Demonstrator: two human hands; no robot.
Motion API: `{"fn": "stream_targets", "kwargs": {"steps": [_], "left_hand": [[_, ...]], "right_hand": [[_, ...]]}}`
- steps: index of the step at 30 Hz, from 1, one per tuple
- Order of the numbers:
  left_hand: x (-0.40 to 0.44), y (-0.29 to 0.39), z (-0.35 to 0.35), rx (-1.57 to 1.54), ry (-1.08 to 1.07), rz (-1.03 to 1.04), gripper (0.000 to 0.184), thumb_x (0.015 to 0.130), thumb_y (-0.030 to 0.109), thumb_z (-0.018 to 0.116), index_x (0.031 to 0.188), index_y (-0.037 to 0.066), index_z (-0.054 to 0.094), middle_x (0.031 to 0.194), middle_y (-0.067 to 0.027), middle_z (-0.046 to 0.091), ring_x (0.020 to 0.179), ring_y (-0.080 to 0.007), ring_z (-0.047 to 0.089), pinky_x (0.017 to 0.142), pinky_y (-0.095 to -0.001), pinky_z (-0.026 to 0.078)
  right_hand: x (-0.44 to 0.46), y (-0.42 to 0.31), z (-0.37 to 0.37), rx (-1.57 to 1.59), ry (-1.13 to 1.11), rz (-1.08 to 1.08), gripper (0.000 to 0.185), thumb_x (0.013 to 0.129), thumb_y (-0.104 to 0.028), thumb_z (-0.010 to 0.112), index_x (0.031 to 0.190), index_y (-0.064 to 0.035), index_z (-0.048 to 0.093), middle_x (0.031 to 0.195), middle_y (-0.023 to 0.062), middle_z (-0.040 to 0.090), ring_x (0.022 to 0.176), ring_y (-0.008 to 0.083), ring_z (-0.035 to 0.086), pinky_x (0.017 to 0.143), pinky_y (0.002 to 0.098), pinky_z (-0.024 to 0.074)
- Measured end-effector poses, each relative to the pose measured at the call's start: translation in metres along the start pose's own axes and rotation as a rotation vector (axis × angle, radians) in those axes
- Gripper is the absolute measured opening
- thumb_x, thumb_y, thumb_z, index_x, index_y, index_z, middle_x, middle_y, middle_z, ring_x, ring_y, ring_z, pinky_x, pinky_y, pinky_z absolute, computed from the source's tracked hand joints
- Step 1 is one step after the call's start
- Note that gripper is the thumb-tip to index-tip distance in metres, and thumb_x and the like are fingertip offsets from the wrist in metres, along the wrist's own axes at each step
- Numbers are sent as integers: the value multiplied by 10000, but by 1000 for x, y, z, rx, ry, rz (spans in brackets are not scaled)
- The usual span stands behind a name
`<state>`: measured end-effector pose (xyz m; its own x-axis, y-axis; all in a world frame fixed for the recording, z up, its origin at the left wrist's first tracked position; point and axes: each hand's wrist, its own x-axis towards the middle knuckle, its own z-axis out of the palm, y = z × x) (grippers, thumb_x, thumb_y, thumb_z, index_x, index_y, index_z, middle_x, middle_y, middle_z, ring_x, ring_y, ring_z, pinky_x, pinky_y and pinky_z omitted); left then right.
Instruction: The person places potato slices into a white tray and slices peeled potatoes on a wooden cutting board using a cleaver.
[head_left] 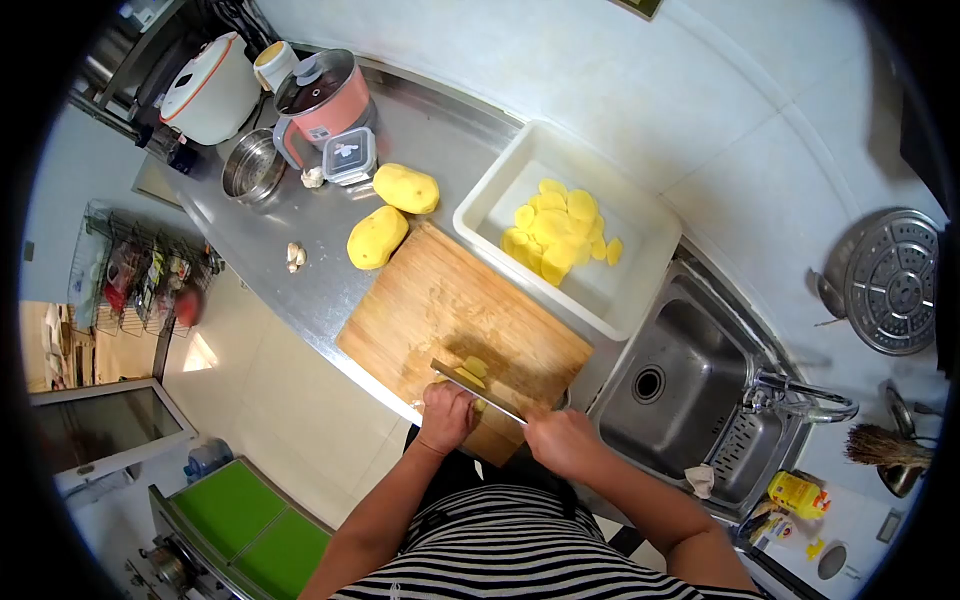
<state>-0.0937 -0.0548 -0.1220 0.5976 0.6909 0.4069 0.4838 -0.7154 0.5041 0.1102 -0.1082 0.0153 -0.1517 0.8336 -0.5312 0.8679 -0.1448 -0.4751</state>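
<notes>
Just below the centre of the frame, the knife [478, 391] slants across the lower part of the wooden cutting board [480, 290], and the right hand [562, 440] has its grip wrapped tight round the handle, right by the board's lower-right edge. Over at the other end of the blade, the left hand [447, 412] sits low with fingers curled down; what that grip pinches is hidden, so no telling. Yellow potato slices [474, 368] lie against the blade's upper side, near its middle. Up from there, a broad stretch of damp wood runs open to the board's top corner, where two peeled potatoes [405, 189] sit side by side on the counter [320, 270]. Tight on the upper-right side, the white tub [630, 280] runs alongside the board, more slices [552, 225] heaped towards its middle and bare floor around them. Right of centre, the sink [680, 350] crowds the board's right corner. Lower left, the board's long edge runs close to the counter's front edge, little margin there; more open steel lies between board and garlic cloves [296, 257].
</notes>
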Motion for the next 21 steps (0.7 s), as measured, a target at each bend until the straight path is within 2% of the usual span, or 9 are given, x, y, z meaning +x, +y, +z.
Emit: {"fn": "stream_targets", "kwargs": {"steps": [6,10,12,19,21], "left_hand": [[2,-1,0,-2,33,26,315,680,63,671,975,103,570,1003,-87,528,922,-277,541,794,-414,401],[2,-2,0,-15,14,23,298,697,65,670,975,116,575,1005,-75,537,937,-263,542,803,-400,401],[3,-2,0,-18,15,23,299,697,65,669,976,118,573,1004,-69,542,936,-260,542,803,-399,401],[2,-1,0,-23,17,18,311,689,75,669,979,114,565,1010,-70,548,930,-260,543,813,-408,395],[2,-3,-1,-3,16,18,310,692,74,667,982,112,566,1006,-75,545,933,-262,541,815,-409,394]], "right_hand": [[1,-11,-10,-13,-38,58,160,834,-125,493,877,-1,586,712,223,641,683,392,653,609,490,514],[19,-10,3,23,12,20,164,819,-109,489,854,12,595,722,231,642,687,396,653,611,488,515],[35,1,20,-16,39,-10,216,891,-209,496,873,-22,602,697,223,629,676,409,635,615,516,496],[31,12,32,41,142,-39,211,886,-218,521,845,-22,590,673,203,619,632,398,621,591,507,492],[21,9,27,62,131,-44,167,866,-185,522,911,-39,589,703,197,638,663,382,642,598,494,503]]}}
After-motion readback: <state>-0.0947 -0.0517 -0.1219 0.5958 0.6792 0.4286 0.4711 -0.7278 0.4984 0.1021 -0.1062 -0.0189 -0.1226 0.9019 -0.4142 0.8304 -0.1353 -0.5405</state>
